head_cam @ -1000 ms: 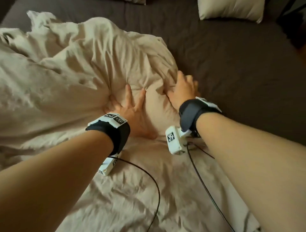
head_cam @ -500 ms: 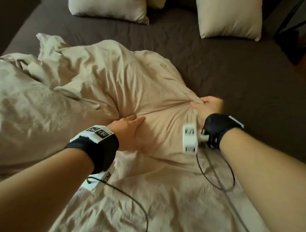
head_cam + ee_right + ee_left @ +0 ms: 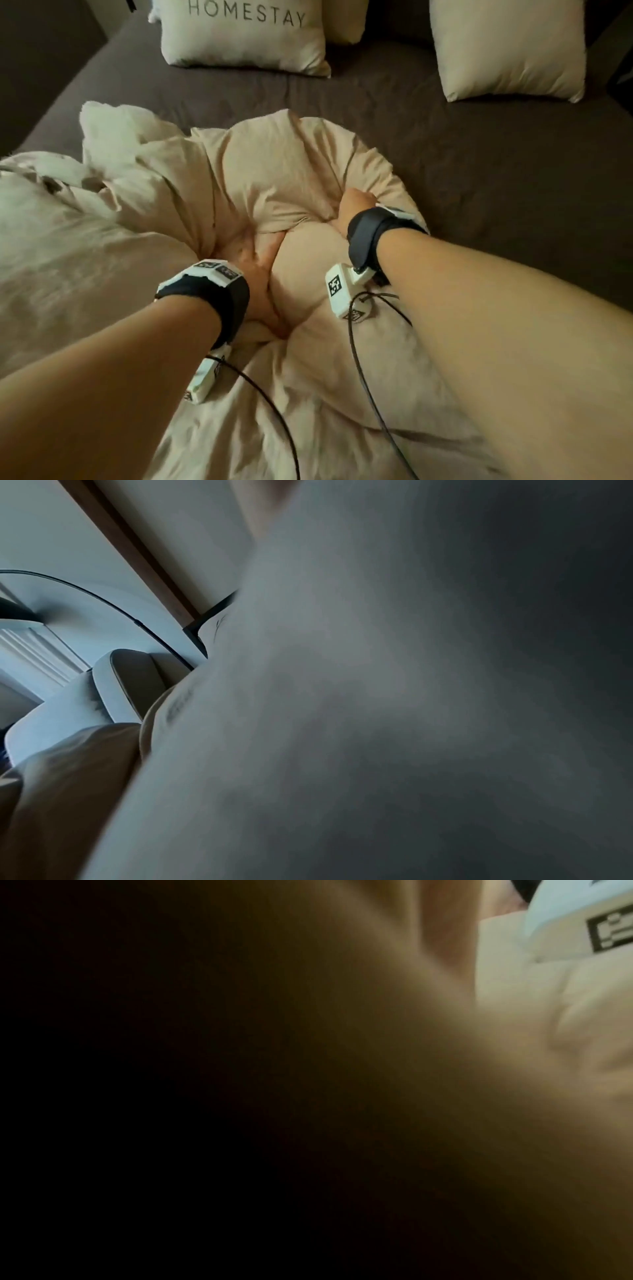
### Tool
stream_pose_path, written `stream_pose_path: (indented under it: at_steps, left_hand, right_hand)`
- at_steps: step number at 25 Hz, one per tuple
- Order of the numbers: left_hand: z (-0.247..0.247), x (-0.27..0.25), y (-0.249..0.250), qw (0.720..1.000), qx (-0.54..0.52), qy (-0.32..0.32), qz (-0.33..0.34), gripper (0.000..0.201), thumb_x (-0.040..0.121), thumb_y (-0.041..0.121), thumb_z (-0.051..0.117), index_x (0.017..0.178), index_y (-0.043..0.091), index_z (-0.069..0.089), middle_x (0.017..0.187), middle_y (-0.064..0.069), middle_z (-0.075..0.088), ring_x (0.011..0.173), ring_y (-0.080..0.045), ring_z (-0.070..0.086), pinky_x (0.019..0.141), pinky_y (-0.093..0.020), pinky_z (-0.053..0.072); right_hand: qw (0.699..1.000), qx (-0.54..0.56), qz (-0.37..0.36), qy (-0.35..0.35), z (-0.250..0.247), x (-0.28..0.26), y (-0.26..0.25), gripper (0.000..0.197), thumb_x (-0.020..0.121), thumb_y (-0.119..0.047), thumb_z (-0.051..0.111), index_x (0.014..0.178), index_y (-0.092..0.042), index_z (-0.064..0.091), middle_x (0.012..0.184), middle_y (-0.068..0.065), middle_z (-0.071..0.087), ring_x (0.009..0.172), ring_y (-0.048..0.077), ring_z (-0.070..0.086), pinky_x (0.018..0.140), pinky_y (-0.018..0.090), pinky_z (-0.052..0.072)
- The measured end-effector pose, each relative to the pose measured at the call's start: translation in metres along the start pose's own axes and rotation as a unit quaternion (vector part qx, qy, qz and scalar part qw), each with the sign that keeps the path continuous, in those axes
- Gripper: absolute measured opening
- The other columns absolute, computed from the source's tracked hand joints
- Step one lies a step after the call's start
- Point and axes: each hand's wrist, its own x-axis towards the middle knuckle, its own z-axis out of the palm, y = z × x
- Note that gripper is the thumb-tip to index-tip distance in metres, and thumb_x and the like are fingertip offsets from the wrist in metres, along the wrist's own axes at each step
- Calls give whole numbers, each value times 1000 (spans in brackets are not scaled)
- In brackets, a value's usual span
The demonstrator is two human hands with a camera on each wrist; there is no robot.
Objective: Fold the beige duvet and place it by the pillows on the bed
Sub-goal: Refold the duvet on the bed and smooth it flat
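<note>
Since the earlier frame, both your hands have pushed the beige duvet (image 3: pixel 274 178) up the bed (image 3: pixel 479 192) toward the pillows (image 3: pixel 246 37). Your left hand (image 3: pixel 255 270) presses it, fingers spread – your right hand (image 3: pixel 354 209) digs in, its grip hidden. You're mid-fold; next, gather the loose left-side bulk.

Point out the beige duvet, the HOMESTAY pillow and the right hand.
beige duvet (image 3: pixel 274 164), head view, on the puffed top of the bunched mound.
HOMESTAY pillow (image 3: pixel 243 44), head view, on its front face under the lettering.
right hand (image 3: pixel 354 205), head view, on the back of the hand, fingers buried in fabric.
</note>
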Motion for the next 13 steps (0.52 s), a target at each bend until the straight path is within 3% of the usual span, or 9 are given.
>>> stream_pose_path:
  at_steps: [3,4,6,8,10,13]
  left_hand:
    - [-3,10,3,1000,-12,-20,-12,166,20,77,85,103,61,-57,154,-14,-41,148,-53,9,118,-59,26]
    - [-5,11,3,1000,-14,-17,-3,165,17,78,83,101,62,-58,155,-15,-41,147,-52,13,117,-59,27]
    - [-5,6,-2,1000,-15,-27,-2,166,14,80,81,105,62,-57,155,-15,-40,145,-52,21,116,-57,31]
    - [-5,3,-1,999,-3,-38,2,168,15,81,80,112,61,-55,158,-16,-35,145,-50,23,116,-54,33]
    - [-6,-1,0,1000,-9,-10,26,168,20,80,83,121,60,-50,161,-15,-27,146,-46,26,116,-50,35]
    - [-6,-4,-2,999,14,-6,29,164,28,77,86,132,60,-40,164,-8,-23,143,-41,35,114,-46,38]
  right_hand:
    - [999,44,25,10,-10,5,-1,44,97,-40,53,127,-7,57,131,11,59,118,31,56,92,31,43]
    - [996,80,36,8,-18,3,-2,52,98,-48,47,131,-9,55,135,10,56,122,31,52,100,35,41]
    - [999,42,20,29,-13,-1,-6,49,103,-42,37,140,-12,46,148,15,42,135,34,39,112,42,29]
    - [998,35,18,47,-5,-2,2,42,103,-31,43,140,-11,46,146,15,43,134,35,42,107,42,34]
    - [996,37,36,69,-34,1,27,39,97,-23,54,133,-7,53,137,17,52,125,36,51,98,39,42]
    - [966,45,163,197,-81,-2,71,36,100,-14,40,128,1,56,135,24,53,122,41,51,97,41,41]
